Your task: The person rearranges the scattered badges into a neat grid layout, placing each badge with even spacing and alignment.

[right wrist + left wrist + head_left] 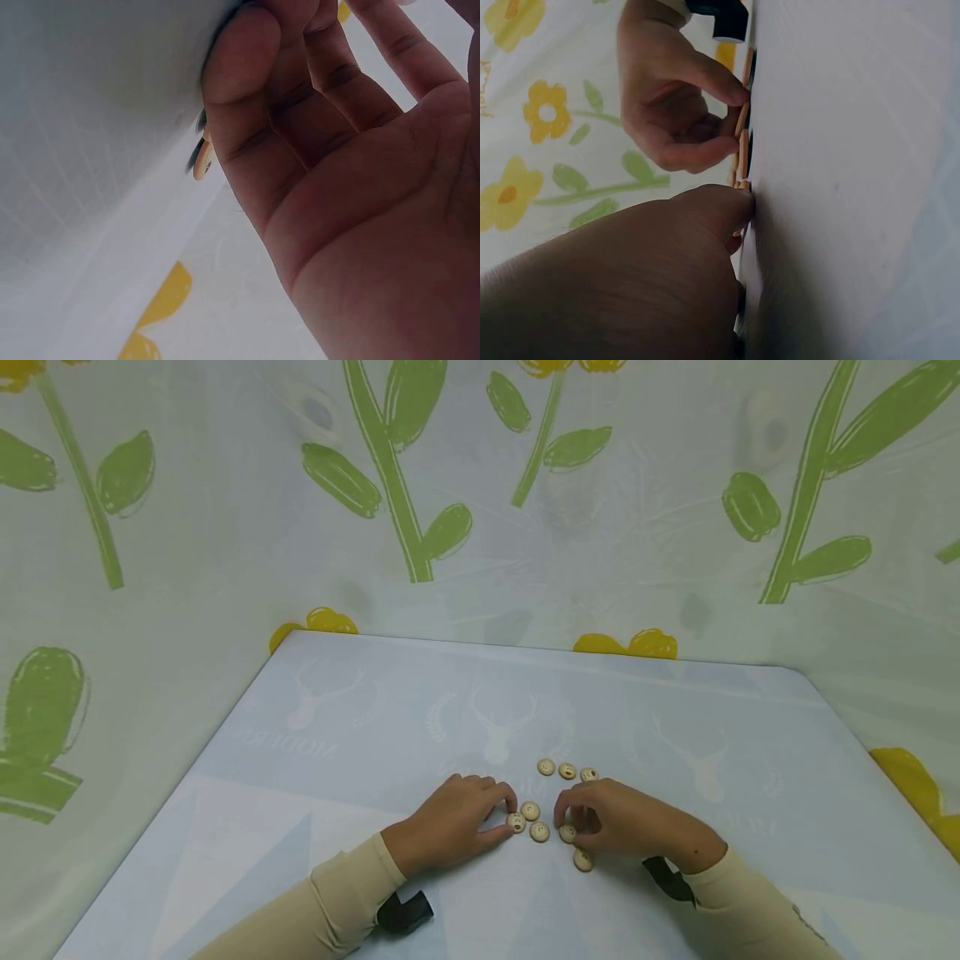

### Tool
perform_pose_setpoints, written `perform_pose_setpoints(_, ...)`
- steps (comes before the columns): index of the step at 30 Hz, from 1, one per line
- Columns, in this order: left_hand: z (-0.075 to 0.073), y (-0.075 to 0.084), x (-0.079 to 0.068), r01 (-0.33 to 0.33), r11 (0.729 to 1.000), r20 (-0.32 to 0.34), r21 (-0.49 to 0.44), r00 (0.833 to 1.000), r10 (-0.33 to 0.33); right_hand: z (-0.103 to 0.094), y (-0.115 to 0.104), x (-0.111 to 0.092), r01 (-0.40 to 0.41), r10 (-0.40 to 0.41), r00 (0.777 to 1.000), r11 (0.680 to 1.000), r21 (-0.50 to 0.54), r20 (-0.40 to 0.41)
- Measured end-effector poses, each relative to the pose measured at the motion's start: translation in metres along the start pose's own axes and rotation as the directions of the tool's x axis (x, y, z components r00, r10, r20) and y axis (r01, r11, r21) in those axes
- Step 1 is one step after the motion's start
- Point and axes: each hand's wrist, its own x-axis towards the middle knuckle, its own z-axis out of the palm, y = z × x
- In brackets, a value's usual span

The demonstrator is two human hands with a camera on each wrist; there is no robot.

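Observation:
Several small round wooden discs with dark face-like marks lie on the table. My left hand (pixel 465 818) pinches one wooden disc (pixel 516 823) at its edge between thumb and index finger. Just right of it lie two more, an upper disc (pixel 531 811) and a lower disc (pixel 539 832). Thumb and index finger of my right hand (pixel 618 817) hold another disc (pixel 567 835), and its other fingers curl in toward the palm. Below those fingertips is a further disc (pixel 582 861). In the left wrist view, the right hand (pixel 671 112) appears beyond the left hand (pixel 682 232), both low at the tabletop.
Beyond the right hand three discs form a short row, with a left disc (pixel 546 767), a middle disc (pixel 567 772) and a right disc (pixel 588 773) close to the knuckles. A pale patterned cloth covers the table (pixel 337 777). A flower-printed curtain (pixel 225 510) hangs behind it.

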Motion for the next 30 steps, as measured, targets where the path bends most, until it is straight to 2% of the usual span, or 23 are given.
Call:
perform_pose_setpoints(12, 0.0, 0.0009, 0.0005, 0.018, 1.0, 0.017, -0.007, 1.0, -0.018, 0.0012, -0.0007, 0.0002, 0.001, -0.001, 1.0, 1.0, -0.001, -0.031)
perform_pose_setpoints(30, -0.0007, 0.0007, 0.0, 0.011, 1.0, 0.008, -0.012, 1.0, -0.011, 0.002, -0.0017, 0.0007, 0.006, -0.008, 0.999, 1.0, -0.025, -0.053)
